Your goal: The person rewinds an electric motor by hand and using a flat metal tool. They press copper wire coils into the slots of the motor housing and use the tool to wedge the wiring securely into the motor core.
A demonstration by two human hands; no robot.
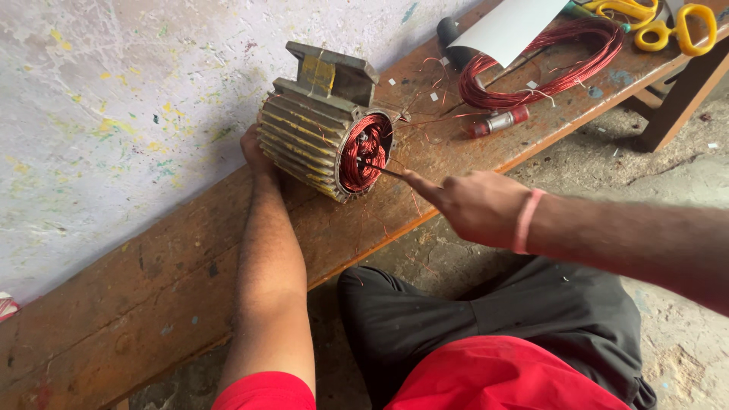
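Note:
A finned metal motor stator point(315, 133) lies on its side on a worn wooden bench point(152, 273), its open end showing red copper windings point(366, 152). My left hand point(254, 148) presses against the rear of the housing, mostly hidden behind it. My right hand point(471, 203), with a pink band on the wrist, pinches a thin dark pointed tool point(383, 171) whose tip pokes into the windings.
A coil of red copper wire point(547, 61) lies farther along the bench, beside a white sheet point(509, 26), yellow-handled scissors point(672, 26) and a small red and silver cylinder point(497, 121). A paint-flecked wall point(114, 99) runs behind the bench. My legs are below.

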